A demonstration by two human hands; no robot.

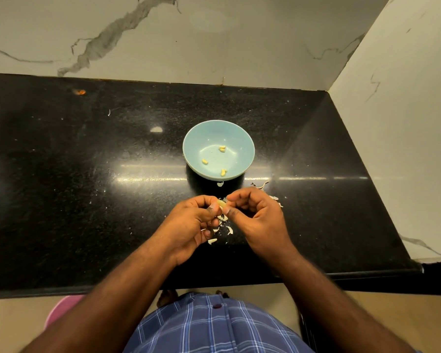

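Note:
A small pale garlic clove [222, 203] is pinched between the fingertips of my left hand [191, 225] and my right hand [257, 215], just above the black counter. Both hands have their fingers curled around it and meet in front of a light blue bowl [196, 138]. Three peeled yellowish cloves [222, 148] lie apart inside the bowl. Thin white peel scraps [223, 229] are scattered on the counter under and between my hands.
The black speckled countertop [87, 174] ends at a marble-patterned back wall and a side wall on the right. More peel bits [273, 197] lie right of my hands. A pink object [61, 309] shows below the counter's front edge.

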